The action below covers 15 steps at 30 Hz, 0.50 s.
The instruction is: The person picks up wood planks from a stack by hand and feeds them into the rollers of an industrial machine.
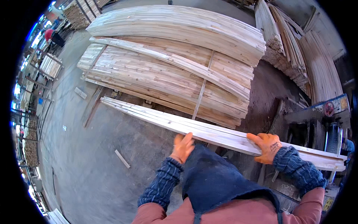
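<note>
My right hand (266,148) clamps the long, pale wooden boards (216,133) slanting away leftward; my left hand (182,148), loosely spread, meets their near edge.

Dark apron (220,175) over a pink top (238,212)

The apron is navy and plain, with a narrow dark strap (197,218) at each side. Wrinkled blue sleeve covers (300,168) with pale wavy lines wrap both forearms, below the top's pink sleeves (312,201). Dark marks (275,146) show on the right hand (265,149), near the wrist.
</note>
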Tool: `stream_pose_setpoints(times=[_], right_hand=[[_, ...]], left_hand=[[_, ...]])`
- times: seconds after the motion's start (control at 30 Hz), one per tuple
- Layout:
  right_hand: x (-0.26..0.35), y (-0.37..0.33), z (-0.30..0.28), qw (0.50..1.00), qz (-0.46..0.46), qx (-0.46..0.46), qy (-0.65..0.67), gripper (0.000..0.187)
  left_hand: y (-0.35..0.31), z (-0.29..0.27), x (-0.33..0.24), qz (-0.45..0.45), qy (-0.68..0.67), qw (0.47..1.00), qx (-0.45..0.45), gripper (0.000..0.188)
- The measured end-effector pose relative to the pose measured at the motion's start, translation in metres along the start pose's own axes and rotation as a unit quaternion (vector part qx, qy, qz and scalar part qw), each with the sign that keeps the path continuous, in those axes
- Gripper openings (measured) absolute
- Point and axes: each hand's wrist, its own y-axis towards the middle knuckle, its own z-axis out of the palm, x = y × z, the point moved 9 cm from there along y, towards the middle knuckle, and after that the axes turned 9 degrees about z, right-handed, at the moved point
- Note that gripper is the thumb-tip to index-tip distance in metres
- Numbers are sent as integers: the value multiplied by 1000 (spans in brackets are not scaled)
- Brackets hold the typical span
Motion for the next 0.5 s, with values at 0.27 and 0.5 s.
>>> stream_pose_setpoints(times=[0.27, 0.5], right_hand=[[-81, -75, 3, 992, 30, -105, -65, 89], [-97, -73, 5, 993, 14, -102, -60, 99]], left_hand=[[37, 27, -127, 355, 809, 462, 78, 101], [120, -14, -84, 526, 732, 319, 294, 94]])
